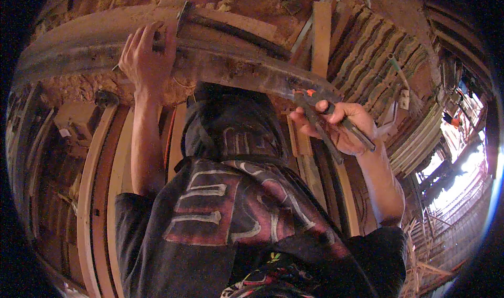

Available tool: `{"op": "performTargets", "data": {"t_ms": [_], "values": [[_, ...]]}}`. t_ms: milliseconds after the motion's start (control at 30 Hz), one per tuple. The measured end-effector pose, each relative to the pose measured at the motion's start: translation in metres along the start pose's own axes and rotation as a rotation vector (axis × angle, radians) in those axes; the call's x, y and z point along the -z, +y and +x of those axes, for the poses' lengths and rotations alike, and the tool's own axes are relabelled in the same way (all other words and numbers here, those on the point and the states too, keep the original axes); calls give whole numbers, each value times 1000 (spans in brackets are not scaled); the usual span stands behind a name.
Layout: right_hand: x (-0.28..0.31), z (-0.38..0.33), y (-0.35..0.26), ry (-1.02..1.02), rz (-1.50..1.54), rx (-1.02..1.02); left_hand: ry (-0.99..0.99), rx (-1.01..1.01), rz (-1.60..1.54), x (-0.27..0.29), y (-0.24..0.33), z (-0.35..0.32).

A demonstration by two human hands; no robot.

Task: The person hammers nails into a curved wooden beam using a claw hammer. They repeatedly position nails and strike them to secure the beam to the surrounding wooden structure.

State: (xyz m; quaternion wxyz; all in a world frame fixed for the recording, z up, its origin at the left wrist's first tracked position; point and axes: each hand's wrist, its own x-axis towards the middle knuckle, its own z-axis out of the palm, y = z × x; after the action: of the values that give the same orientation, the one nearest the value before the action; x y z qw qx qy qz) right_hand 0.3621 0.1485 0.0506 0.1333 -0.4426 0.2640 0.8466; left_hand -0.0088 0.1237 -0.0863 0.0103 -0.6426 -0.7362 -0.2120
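My right hand (349, 122) is closed round a pair of dark pliers (332, 143), whose two handles slant down to the right. A small orange spot shows near their jaws, over the front edge of a long dusty wooden beam (226, 67). At the left, my left hand (144, 56) rests on the same beam with its fingers curled and its thumb a little apart. A thin pointed end (115, 66) sticks out beside the little finger; the rest is hidden. Just right of that hand, a dark metal bar (182, 17) stands across the beam.
A dark long strip (239, 33) lies behind the beam, among wood scraps and dust. Several wavy-edged boards (367, 62) lean at the right, near a brush (412, 96). Upright planks (97, 193) stand below the beam. Bright daylight enters at the far right.
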Motion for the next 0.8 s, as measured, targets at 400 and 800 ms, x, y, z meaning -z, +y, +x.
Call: {"op": "performTargets", "data": {"t_ms": [400,800], "values": [[16,3,20,48,406,11,-25,13,26,-4,3,3],[28,5,36,29,258,84,-29,25,110,-11,7,4]]}}
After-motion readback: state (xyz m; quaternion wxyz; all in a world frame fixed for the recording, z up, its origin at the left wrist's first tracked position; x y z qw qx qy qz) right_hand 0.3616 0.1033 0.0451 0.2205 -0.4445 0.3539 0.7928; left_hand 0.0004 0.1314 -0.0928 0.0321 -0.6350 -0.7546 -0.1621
